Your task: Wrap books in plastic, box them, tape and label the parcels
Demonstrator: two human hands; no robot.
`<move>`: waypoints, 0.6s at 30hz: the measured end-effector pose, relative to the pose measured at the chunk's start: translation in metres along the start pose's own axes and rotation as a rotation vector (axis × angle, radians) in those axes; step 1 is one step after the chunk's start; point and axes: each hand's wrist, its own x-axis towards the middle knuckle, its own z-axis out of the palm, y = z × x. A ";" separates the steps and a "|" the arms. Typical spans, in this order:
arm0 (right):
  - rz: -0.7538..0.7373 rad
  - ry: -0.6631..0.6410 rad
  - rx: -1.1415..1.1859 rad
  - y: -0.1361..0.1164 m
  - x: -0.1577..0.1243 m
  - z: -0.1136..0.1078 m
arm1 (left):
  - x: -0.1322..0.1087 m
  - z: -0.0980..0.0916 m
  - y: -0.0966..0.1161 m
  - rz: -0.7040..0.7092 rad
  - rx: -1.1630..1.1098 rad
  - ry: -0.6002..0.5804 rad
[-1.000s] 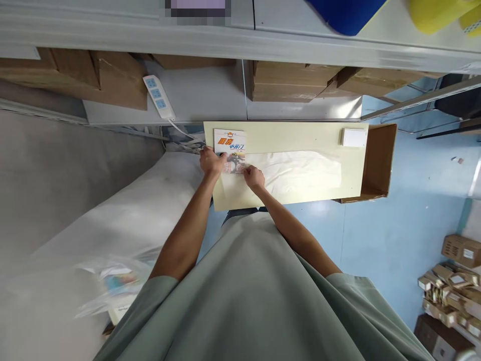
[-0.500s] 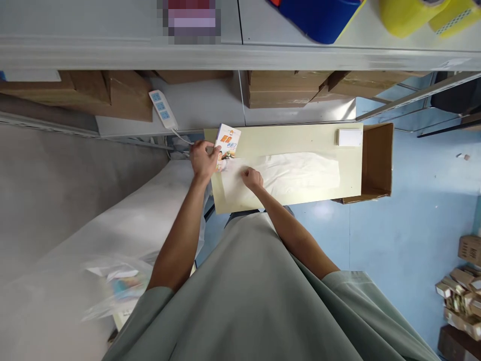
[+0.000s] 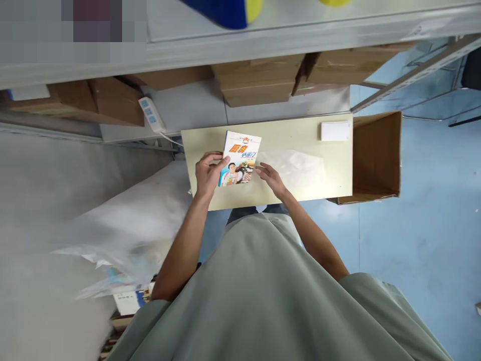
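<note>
To the left of our left hand and below it slumps a big white sack [image 3: 128, 220]. Under both hands is the pale yellow table [image 3: 330, 170]. An open cardboard box [image 3: 376, 150] stands against the table's end, well to the right of our right hand. A clear plastic bag [image 3: 300, 165] lies flat on the table just right of the right hand, and its long axis runs left to right, away from the grip.

The book [image 3: 240, 158] is between our two hands, raised off the table with its cover facing us. Its long axis points away from us, and the top leans a little to the right. Our left hand [image 3: 206, 173] holds it by the left edge, with the thumb on the cover and the fingers curled round behind. Our right hand [image 3: 272, 179] is empty and loosely spread, its fingertips at the book's lower right corner. We cannot tell whether they touch it. The left hand has the grip, while the right is nearer both the free edge and the bag.

The cover has large orange Chinese characters at the top and smaller blue ones beneath, too small to read with certainty. Below them is a colour picture.

Beyond the right hand, near the table's far corner, lies a small white box [image 3: 334, 131]. A white power strip [image 3: 150, 113] is beyond and left of the left hand.
</note>
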 end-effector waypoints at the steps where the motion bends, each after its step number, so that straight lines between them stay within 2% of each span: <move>1: -0.006 0.004 0.027 -0.003 -0.008 -0.021 | -0.008 0.020 0.000 -0.087 -0.083 -0.025; 5: -0.039 0.056 0.039 -0.005 -0.034 -0.093 | -0.036 0.096 -0.002 -0.328 -0.267 -0.157; 10: -0.044 0.216 -0.070 0.012 -0.045 -0.161 | -0.052 0.170 -0.017 -0.416 -0.222 -0.229; 14: -0.069 0.248 -0.214 0.019 -0.040 -0.199 | -0.054 0.210 -0.036 -0.394 -0.104 -0.227; 18: -0.036 0.290 -0.413 0.018 -0.027 -0.215 | -0.049 0.234 -0.053 -0.356 0.077 -0.209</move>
